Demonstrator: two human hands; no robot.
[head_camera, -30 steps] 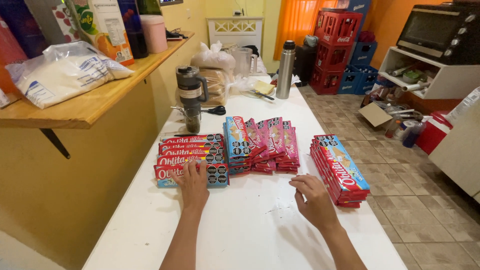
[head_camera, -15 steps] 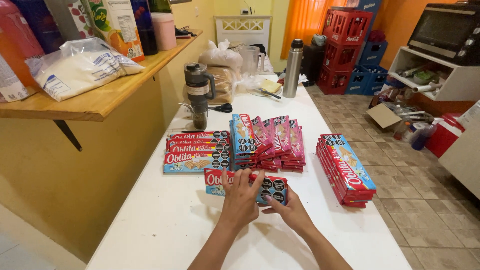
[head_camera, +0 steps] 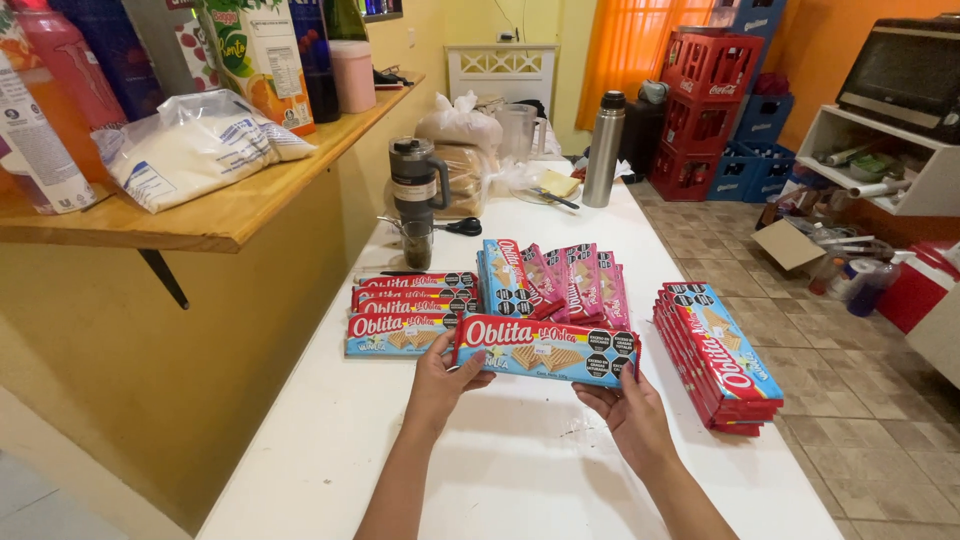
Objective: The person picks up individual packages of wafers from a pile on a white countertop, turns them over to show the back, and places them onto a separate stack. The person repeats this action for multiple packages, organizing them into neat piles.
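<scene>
Both my hands hold one long flat wafer package [head_camera: 547, 350], light blue with red ends, lifted and tilted so its front faces me. My left hand [head_camera: 440, 380] grips its left end and my right hand [head_camera: 625, 405] supports its lower right edge. Just behind it on the white table [head_camera: 330, 440] lies a stepped row of similar packages [head_camera: 410, 305] to the left. Pink and blue packages [head_camera: 555, 280] lean together in the middle. A neat stack of the same packages [head_camera: 715, 355] sits at the right.
Farther back on the table stand a dark tumbler [head_camera: 415, 200], scissors [head_camera: 455, 226], bagged bread [head_camera: 460, 150], a clear jug [head_camera: 515, 130] and a steel flask [head_camera: 603, 150]. A wooden shelf [head_camera: 230, 215] juts out at the left. Red and blue crates [head_camera: 705, 100] stand behind.
My hands moved from flat on the table to a package in front of the rows, then lifted it and tilted its face up toward me.
</scene>
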